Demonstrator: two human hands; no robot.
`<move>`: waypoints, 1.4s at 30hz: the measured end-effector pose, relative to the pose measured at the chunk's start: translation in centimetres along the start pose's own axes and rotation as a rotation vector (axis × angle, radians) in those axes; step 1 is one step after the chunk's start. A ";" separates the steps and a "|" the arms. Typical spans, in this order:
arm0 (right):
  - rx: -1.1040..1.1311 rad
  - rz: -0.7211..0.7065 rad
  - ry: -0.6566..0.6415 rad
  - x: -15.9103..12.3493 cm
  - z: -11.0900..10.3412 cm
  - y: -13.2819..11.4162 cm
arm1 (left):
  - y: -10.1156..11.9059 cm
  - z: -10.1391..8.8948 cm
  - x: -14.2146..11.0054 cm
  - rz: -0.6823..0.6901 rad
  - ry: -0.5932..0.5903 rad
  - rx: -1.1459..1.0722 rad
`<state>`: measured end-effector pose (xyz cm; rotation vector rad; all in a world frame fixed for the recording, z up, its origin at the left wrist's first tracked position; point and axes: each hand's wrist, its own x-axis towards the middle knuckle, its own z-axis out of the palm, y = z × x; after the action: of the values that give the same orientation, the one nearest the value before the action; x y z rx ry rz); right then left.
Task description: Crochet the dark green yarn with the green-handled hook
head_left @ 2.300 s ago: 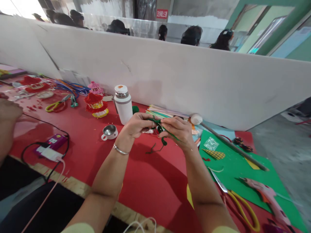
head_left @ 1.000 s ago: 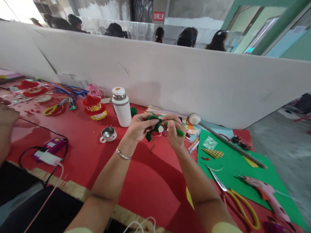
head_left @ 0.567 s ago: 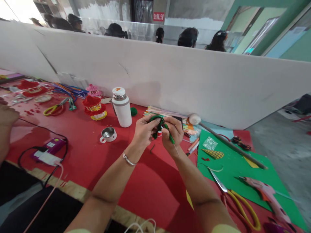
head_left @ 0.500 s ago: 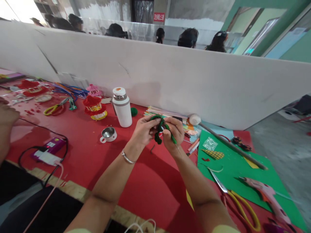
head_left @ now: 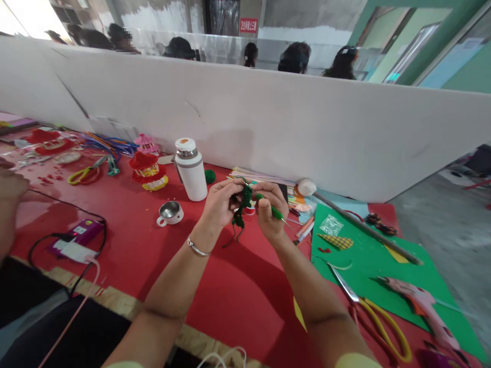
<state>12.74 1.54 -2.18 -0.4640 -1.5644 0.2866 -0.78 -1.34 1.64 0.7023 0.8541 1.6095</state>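
Note:
My left hand (head_left: pixel 221 203) pinches a small piece of dark green crochet work (head_left: pixel 239 210), with loose yarn tails hanging below it. In my right hand (head_left: pixel 273 210) is a crochet hook (head_left: pixel 275 212) with a green handle; its metal tip meets the top of the crochet piece, and its thin rear end points down to the right. Both hands are close together above the red tabletop (head_left: pixel 230 286). A ball of green yarn (head_left: pixel 209 176) lies behind my left hand, beside a white thermos (head_left: pixel 193 174). The fingertips of my left hand are partly hidden by the yarn.
A metal cup (head_left: pixel 171 212) stands at left, near a red yarn lantern (head_left: pixel 148 171). Scissors (head_left: pixel 370 312) and a pink glue gun (head_left: pixel 422 306) lie at right by a green sheet (head_left: pixel 368 266). A white partition (head_left: pixel 307 122) closes the back. Another person's hand (head_left: pixel 13 181) rests far left.
The crochet piece and my left hand have shifted slightly left. The piece now hangs lower with its yarn tails showing, and the hook lies more slanted, its handle farther from the piece.

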 end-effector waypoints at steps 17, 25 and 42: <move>-0.024 0.008 0.034 -0.3 0.3 0.6 | -0.9 -0.8 0.5 0.509 -0.013 0.410; -0.042 -0.104 0.130 -1.8 0.6 2.1 | -0.9 0.3 -0.4 -0.019 -0.071 -0.042; 0.118 -0.130 -0.362 2.7 -4.0 2.1 | 1.7 -2.7 0.8 -0.135 -0.262 0.066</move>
<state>16.90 4.24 -0.49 -0.2236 -1.9090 0.3749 -4.06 -1.13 1.49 0.8626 0.7487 1.3394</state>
